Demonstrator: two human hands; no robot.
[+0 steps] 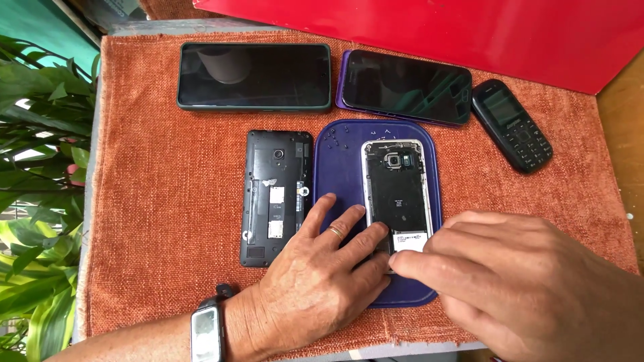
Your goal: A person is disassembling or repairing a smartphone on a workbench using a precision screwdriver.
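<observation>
1. Head view, taking the dark blue work mat [339, 167] as my landmark: an opened phone [397, 194] with its back cover off lies on the mat's right half, long axis running away from me, camera end at the far edge.

2. My left hand [315, 281] rests flat on the mat's near-left part, fingers spread and open. The fingertips [376, 231] touch the phone's near-left edge; nothing is gripped.

3. My right hand [523, 275] comes in from the mat's right, over its near edge. Its fingertip [397, 263] presses at the phone's near end, just below the white label. The fingers are extended rather than curled; whether they pinch anything underneath I cannot tell.

4. The phone therefore lies straight ahead of both sets of fingers, its bottom end between them. Both hands touch it.

5. Left of the mat, touching its edge, lies a second opened black phone [275, 194], parallel to the first.

6. Beyond the mat lie a dark green-cased phone [255, 75] and a purple-edged phone [406, 87]; a small keypad phone [511, 125] is off the far-right corner. Tiny screws [335, 137] dot the mat's far-left corner.
</observation>
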